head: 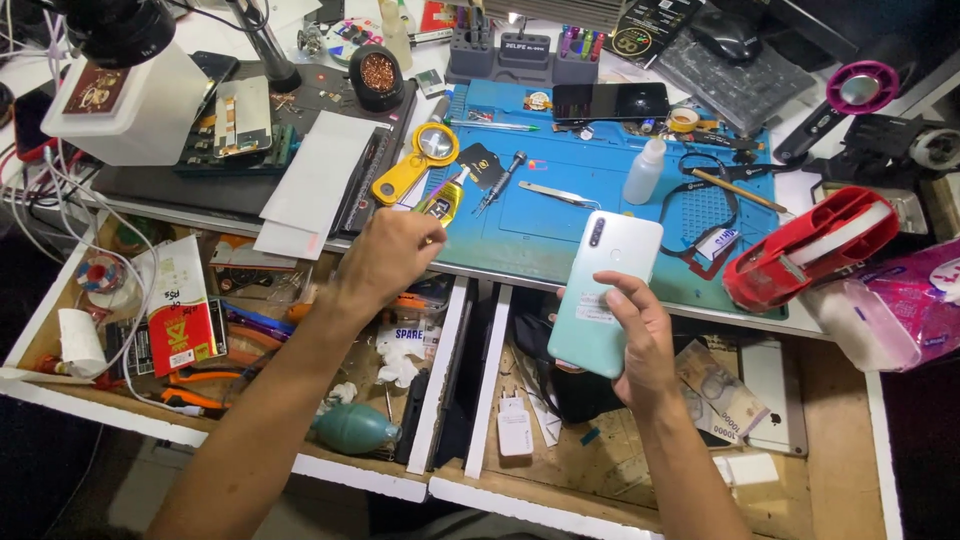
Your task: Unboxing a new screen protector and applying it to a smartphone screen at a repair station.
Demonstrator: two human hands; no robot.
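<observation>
Pale mint-green, the smartphone sits back-up in the right hand, fingers wrapped around its lower half, held above the near edge of the blue work mat. Left hand is closed around a small yellow-labelled glue tube at the mat's left corner, beside a yellow magnifier.
</observation>
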